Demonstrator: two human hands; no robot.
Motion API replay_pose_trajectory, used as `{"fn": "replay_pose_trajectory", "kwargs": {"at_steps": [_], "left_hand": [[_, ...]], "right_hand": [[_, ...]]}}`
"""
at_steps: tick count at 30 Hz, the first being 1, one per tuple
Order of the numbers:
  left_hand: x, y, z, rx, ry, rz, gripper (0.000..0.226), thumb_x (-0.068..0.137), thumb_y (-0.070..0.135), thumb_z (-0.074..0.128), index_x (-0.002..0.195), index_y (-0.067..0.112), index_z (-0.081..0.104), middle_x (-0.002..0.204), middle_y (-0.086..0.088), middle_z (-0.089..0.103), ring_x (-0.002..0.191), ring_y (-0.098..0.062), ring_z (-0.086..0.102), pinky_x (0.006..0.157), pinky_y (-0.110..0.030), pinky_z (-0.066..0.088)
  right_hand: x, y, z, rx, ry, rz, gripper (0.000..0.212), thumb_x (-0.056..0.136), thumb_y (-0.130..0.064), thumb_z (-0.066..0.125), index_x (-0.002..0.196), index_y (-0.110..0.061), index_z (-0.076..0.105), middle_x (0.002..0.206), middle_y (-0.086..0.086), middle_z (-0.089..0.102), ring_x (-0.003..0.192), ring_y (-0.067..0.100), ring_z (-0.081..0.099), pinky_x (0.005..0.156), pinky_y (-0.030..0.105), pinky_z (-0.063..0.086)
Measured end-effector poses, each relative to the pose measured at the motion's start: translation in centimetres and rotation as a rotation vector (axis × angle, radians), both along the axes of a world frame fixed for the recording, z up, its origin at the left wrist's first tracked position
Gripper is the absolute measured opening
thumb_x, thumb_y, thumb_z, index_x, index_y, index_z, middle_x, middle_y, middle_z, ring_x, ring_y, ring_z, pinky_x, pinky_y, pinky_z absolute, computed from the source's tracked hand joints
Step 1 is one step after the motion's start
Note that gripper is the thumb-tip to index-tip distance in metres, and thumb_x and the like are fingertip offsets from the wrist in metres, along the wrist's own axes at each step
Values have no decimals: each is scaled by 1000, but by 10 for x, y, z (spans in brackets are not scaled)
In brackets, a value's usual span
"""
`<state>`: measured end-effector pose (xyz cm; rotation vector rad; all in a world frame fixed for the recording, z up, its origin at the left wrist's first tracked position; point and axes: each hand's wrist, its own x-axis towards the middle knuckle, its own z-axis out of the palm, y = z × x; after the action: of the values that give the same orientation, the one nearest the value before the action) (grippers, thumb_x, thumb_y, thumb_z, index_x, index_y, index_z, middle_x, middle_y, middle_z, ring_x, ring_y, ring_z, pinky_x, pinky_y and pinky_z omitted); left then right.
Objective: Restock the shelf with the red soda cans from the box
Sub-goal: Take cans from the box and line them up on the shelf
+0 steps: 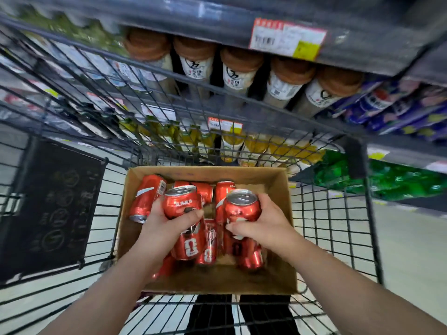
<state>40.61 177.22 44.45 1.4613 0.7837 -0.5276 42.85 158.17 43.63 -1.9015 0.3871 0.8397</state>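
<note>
Lifting is best done straight up — one red can (183, 201) is clasped in the left hand (167, 226), another (242, 206) in the right hand (262, 223), above the box (283, 187) — clear of the cart's wire (321, 213).

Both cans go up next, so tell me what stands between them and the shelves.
The cart's wire front wall rises between the box and the shelves; the can in the left hand and the can in the right hand must clear it. Nothing else visible blocks them.

left grip (167, 227), right grip (264, 226) and forearms (113, 288) are bare; trousers (210, 316) are black.
</note>
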Motion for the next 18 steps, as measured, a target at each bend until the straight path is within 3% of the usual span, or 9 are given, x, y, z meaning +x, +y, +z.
{"fn": "replay_pose_trajectory", "kwargs": {"at_steps": [2,5,7,10,13,18], "left_hand": [[1,-4,18,0,-28,-25,50,71,19,78,114,26,53,98,-2,71,86,-19,69,65,-30,51],[2,-14,50,-21,-78,-46,45,71,16,78,107,26,54,97,-4,70,84,-20,68,65,-30,51],[1,-22,70,-40,-110,-76,41,71,17,78,100,30,53,94,-2,69,81,-18,69,62,-29,50],[0,-38,95,-71,-139,-127,52,65,18,83,106,26,52,97,-6,69,82,-22,69,64,-32,52],[-1,-63,121,-64,-185,-191,63,51,25,85,106,26,54,95,-6,69,83,-23,68,66,-33,52],[-12,-129,165,-118,-275,-353,58,69,23,81,114,27,44,99,-3,64,86,-22,65,67,-32,51]], "right_hand": [[2,-5,29,25,-53,-65,59,61,-22,84,105,-32,47,96,-15,60,86,-1,57,76,16,47],[-4,-16,71,86,-121,-157,50,61,-13,84,97,-30,53,96,-5,67,89,12,65,87,32,53],[-13,-26,98,125,-156,-212,44,67,-8,81,92,-29,52,89,-6,67,83,10,64,79,27,52],[-29,-45,131,132,-212,-295,42,65,-12,81,91,-28,52,83,-9,66,77,8,63,69,20,49],[-47,-69,161,105,-252,-396,41,69,-10,79,92,-30,52,88,-7,66,82,8,63,73,22,51],[-90,-128,207,55,-339,-571,37,69,-14,78,95,-25,54,88,-5,66,79,10,61,70,24,49]]}}
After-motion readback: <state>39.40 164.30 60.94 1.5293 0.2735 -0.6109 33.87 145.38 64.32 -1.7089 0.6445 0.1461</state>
